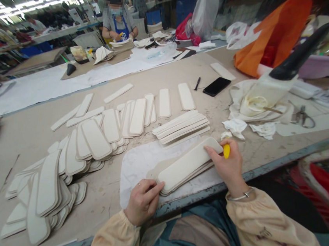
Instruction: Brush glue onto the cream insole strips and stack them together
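Note:
A long cream strip with rounded corners (189,164) lies on top of a small stack of like strips, over a white sheet (136,167) at the table's near edge. My left hand (144,201) is closed, its fingertips pinching the strip's near left corner. At the far right end, my right hand (230,163) grips the strip's edge with the thumb on top. Tucked in that same hand is a small yellow tool (226,151), its working end hidden. Just beyond lies a neat pile of cream strips (181,126).
Many loose cream strips (49,183) overlap across the left and middle. Farther right are a black phone (217,86), a pen (197,83), a glue container (261,96) with a stick, crumpled tissues (236,127) and scissors (303,116). A co-worker (119,20) sits at the far side.

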Tool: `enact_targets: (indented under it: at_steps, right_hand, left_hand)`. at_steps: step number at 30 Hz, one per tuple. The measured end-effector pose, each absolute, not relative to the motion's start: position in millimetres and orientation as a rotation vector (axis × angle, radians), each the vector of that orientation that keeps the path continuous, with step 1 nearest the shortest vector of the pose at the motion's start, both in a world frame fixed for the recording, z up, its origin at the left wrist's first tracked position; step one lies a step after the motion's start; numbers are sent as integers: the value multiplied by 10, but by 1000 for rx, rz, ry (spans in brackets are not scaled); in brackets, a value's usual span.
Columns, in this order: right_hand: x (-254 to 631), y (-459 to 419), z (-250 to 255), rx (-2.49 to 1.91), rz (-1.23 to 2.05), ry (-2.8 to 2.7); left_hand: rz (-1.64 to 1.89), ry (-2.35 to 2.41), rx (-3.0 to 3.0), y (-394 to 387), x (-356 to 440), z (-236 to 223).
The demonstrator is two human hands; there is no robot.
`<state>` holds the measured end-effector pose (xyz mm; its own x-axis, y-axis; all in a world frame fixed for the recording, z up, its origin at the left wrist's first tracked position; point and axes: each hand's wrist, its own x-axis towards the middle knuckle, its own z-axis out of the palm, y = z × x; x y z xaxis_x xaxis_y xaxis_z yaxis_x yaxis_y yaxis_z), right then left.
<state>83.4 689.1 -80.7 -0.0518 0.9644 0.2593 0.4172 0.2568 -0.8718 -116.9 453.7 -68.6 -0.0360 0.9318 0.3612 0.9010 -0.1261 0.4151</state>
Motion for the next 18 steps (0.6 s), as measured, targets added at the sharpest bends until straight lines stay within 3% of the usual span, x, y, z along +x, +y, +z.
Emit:
enact_targets:
  at_steps: [18]
  right_hand:
    - [873, 7048, -801, -1297, 731, -1750]
  left_hand:
    - [902, 1948, 2207, 4536, -1252, -776]
